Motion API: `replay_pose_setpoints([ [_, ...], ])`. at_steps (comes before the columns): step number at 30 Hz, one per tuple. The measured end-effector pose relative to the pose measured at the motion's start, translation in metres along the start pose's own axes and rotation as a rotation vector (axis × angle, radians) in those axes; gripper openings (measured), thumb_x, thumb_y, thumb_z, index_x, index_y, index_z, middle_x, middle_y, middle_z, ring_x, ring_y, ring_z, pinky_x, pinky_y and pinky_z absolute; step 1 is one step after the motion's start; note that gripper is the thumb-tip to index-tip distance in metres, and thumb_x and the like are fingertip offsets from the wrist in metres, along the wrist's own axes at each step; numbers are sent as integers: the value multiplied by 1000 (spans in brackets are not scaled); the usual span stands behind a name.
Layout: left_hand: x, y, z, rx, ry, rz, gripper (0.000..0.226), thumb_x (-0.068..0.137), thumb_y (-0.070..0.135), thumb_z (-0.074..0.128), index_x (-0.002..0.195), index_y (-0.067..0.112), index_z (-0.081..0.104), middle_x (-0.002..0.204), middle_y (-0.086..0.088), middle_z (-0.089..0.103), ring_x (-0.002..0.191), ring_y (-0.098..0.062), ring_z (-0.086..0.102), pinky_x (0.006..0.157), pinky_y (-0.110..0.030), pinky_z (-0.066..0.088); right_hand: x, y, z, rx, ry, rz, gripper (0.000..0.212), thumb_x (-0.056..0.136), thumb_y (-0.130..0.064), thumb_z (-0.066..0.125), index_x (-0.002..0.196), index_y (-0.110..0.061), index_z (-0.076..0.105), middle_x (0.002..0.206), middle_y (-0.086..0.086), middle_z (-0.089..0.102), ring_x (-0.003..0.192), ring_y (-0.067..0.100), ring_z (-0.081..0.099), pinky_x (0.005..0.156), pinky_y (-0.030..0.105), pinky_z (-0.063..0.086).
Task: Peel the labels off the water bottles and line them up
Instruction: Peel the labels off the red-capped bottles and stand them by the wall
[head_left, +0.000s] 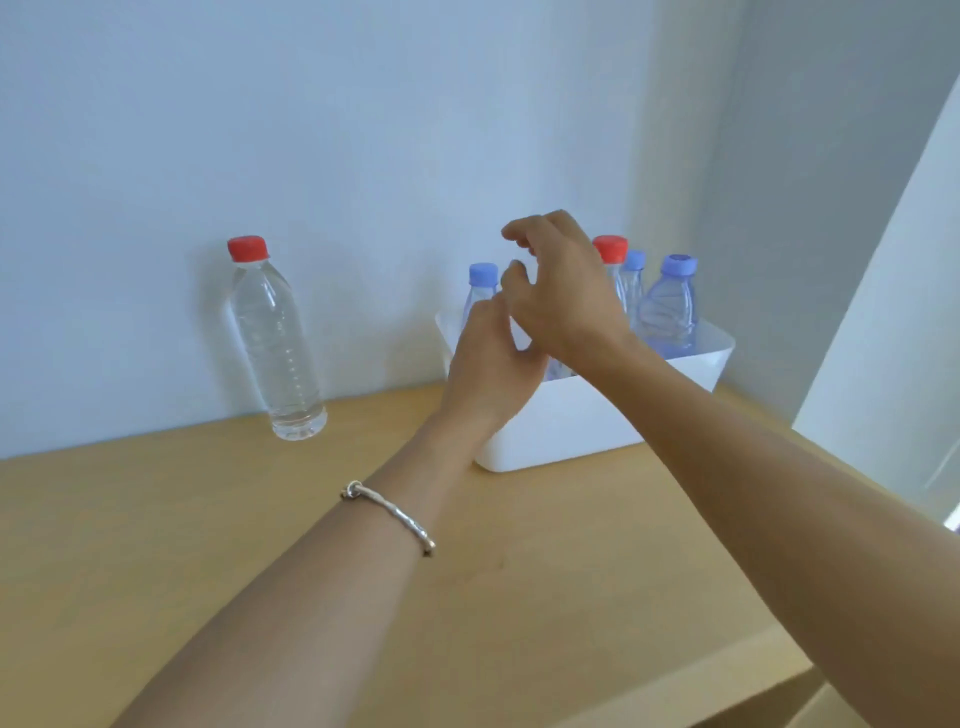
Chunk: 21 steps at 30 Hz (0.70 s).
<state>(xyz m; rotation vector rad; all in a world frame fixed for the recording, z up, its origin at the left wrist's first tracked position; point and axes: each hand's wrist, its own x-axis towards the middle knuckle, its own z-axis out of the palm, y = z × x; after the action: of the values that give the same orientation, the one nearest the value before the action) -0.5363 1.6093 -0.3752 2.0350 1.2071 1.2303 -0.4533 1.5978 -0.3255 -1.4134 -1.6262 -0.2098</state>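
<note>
**Over the white tub (571, 426): both hands at the bottles**

On the right of the wooden tabletop (182, 545), close to the pale wall (363, 130), the tub stood with four bottles showing, all upright.
- Front left: a front blue-capped bottle (482, 278), mostly hidden behind the hands.
- Behind the right hand: a red-capped bottle (611, 249), only its cap and neck in sight.
- Just beside that: a rear blue-capped bottle (635, 262).
- Farthest right: a crinkled blue-capped bottle (669, 306), its shoulder clear above the rim.

The lower bodies sat below the tub wall, so labels could not be made out.

Well apart to the left, a label-free bottle (275, 343) stood alone on the tabletop by the wall. It was clear, had a red cap and held water.

Left hand (488, 364): it reached over the tub's near-left rim with its back to the camera, and its fingertips were up by the front blue-capped bottle. The fingers were hidden behind the hand, so whether they gripped the bottle could not be told. A silver bracelet (389, 514) sat on that forearm.

Right hand (563, 296): it hovered above the tub, higher than the left hand and crossing just over it. The fingers were loosely curled. Thumb and forefinger were parted by a narrow gap, with nothing seen between them.
</note>
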Motion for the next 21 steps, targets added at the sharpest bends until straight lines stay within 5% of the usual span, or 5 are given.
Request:
replay_pose_setpoints([
  [4, 10, 22, 30, 22, -148, -46, 62, 85, 41, 67, 137, 18, 43, 122, 8, 53, 109, -8, 50, 83, -22, 38, 5, 35, -31, -66, 179, 107, 46, 88, -16, 51, 134, -12, 47, 136, 8, 44, 122, 25, 45, 95, 31, 36],
  [7, 20, 28, 45, 92, -216, -85, 57, 82, 41, 71, 126, 18, 43, 108, 9, 55, 96, -13, 56, 67, -24, 39, 9, 55, -42, 64, 54, 383, 58, 93, -29, 50, 145, -14, 31, 146, 5, 35, 129, 23, 40, 98, 33, 34],
  [10, 28, 29, 52, 103, -257, -123, 60, 80, 40, 72, 126, 19, 40, 106, 1, 63, 93, -20, 62, 62, -27, 44, 4, 67, -39, 169, -135, 573, 59, 91, -43, 53, 139, -12, 38, 126, 7, 52, 120, 26, 49, 92, 37, 44],
  [15, 30, 23, 53, 102, -258, -157, 55, 82, 35, 71, 127, 22, 42, 109, 0, 66, 94, -22, 64, 71, -30, 46, -1, 72, -33, 163, -233, 497, 42, 91, -46, 53, 116, -11, 54, 97, 4, 59, 95, 25, 57, 75, 32, 42],
  [21, 27, 55, 26, 0, -63, -10, 56, 87, 29, 66, 135, 28, 39, 106, 3, 67, 96, -22, 64, 82, -37, 52, 15, 40, -54, 303, -35, 378, 26, 93, -43, 53, 103, -19, 52, 87, -7, 53, 87, 17, 54, 65, 24, 39],
])
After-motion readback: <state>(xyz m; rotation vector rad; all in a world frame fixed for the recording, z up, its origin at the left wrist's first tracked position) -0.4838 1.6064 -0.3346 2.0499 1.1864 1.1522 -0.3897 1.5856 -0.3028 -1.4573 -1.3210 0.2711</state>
